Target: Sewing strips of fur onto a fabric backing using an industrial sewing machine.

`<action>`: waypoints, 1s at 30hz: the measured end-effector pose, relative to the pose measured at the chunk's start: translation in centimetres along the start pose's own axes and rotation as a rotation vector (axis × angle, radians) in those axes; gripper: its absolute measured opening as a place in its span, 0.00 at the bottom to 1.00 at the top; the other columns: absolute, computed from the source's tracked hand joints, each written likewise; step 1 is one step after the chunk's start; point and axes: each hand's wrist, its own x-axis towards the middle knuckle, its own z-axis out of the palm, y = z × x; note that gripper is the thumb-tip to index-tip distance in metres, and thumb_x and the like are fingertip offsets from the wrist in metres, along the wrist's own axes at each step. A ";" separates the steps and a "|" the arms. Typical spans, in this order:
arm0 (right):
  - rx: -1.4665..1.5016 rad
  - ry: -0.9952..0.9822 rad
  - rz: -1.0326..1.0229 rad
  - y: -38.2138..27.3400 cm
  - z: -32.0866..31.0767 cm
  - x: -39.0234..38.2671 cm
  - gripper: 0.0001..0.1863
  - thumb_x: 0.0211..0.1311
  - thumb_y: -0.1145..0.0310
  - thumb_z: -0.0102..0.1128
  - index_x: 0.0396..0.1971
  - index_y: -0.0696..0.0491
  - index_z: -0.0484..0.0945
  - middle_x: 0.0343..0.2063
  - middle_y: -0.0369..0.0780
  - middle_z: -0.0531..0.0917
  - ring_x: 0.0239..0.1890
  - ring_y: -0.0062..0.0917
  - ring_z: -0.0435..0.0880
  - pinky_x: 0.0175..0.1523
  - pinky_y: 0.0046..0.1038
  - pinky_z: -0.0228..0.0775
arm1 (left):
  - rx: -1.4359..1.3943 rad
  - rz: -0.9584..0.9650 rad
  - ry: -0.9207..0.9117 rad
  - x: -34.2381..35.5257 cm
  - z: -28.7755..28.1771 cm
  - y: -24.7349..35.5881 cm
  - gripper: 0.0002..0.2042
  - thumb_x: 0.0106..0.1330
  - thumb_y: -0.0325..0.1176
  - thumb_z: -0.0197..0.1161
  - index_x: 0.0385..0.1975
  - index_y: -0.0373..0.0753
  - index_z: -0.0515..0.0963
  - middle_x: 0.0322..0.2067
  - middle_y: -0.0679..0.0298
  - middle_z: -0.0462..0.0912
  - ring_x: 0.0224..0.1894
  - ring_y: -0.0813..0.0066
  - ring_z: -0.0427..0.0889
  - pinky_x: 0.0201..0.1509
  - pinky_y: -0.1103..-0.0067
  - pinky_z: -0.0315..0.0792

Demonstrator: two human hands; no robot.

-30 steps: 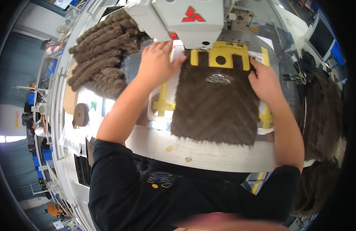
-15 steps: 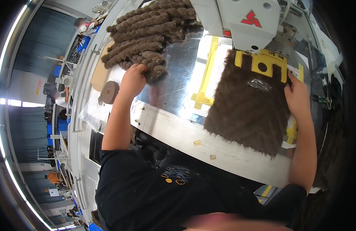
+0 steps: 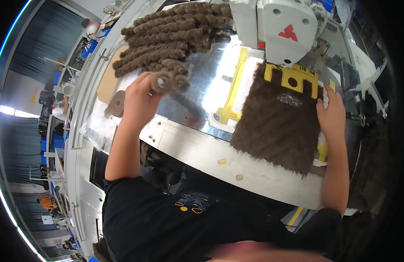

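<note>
My left hand [image 3: 142,98] is closed round the near end of a rolled brown fur strip [image 3: 161,83], lifted a little at the front of a pile of similar fur rolls [image 3: 167,41]. On the right a flat brown fur panel [image 3: 276,131] lies under the white sewing machine head [image 3: 289,35]. A yellow slotted clamp plate [image 3: 292,81] rests across the panel's far end, with a clear plastic scrap [image 3: 290,100] on the fur just below it. My right hand [image 3: 333,113] lies along the panel's right edge, thumb and fingers apart.
A yellow-taped frame [image 3: 232,91] lies on the shiny metal bed left of the panel. Near the left hand are a roll of brown tape [image 3: 116,105] and crumpled clear plastic [image 3: 95,131]. A white front rail [image 3: 202,150] borders the bed. Other people work far left.
My left hand has lifted the end of a fur roll and drawn it slightly nearer. The right hand's fingers have shifted at the panel's edge, and the whole view has moved slightly.
</note>
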 end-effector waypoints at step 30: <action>1.852 -0.038 -0.263 0.9 -9.8 0.6 0.27 0.79 0.61 0.49 0.69 0.62 0.63 0.67 0.54 0.70 0.41 0.21 0.83 0.39 0.19 0.78 | -0.778 0.332 -0.424 9.0 9.5 13.3 0.20 0.67 0.30 0.68 0.57 0.34 0.76 0.34 0.57 0.84 0.33 0.63 0.83 0.40 0.74 0.76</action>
